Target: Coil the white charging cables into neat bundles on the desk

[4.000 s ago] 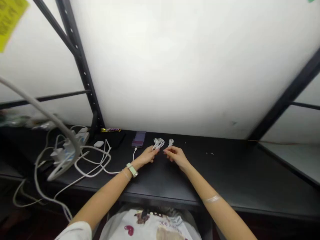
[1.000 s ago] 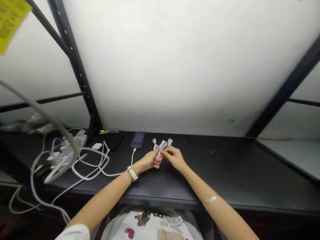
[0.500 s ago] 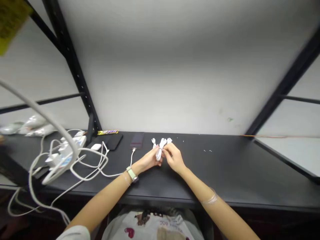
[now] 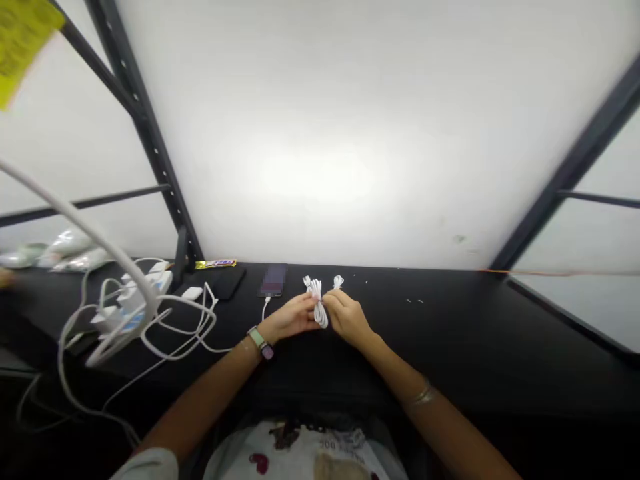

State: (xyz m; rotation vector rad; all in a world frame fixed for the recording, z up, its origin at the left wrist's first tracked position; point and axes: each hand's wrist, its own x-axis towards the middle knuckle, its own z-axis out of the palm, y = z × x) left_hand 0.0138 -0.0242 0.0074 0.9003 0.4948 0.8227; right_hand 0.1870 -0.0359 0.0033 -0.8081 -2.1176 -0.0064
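Note:
A coiled white cable [image 4: 321,313], cinched at its middle into a bundle, is held above the black tabletop. My left hand [image 4: 295,316] is closed on it from the left, thumb at the cinched middle. My right hand [image 4: 346,316] meets the bundle from the right, fingers pinched together at its middle; whether they grip a tie there is too small to make out. Just behind my hands on the table are two more white cable pieces, one [image 4: 307,281] behind the held bundle and one looped [image 4: 339,281] beyond my right fingers.
Left of my hands a phone [image 4: 273,280] lies plugged into a white cord. Further left are a dark flat pad [image 4: 227,283], a yellow snack wrapper [image 4: 215,264], a white power strip [image 4: 143,293] and tangled white cords [image 4: 175,300]. Black rack posts [image 4: 165,167] rise at both sides.
The cable bundle has turned in my hands: its top end leaned right and now leans left. The picture's brightness has shifted, with a lighter wall and darker table.

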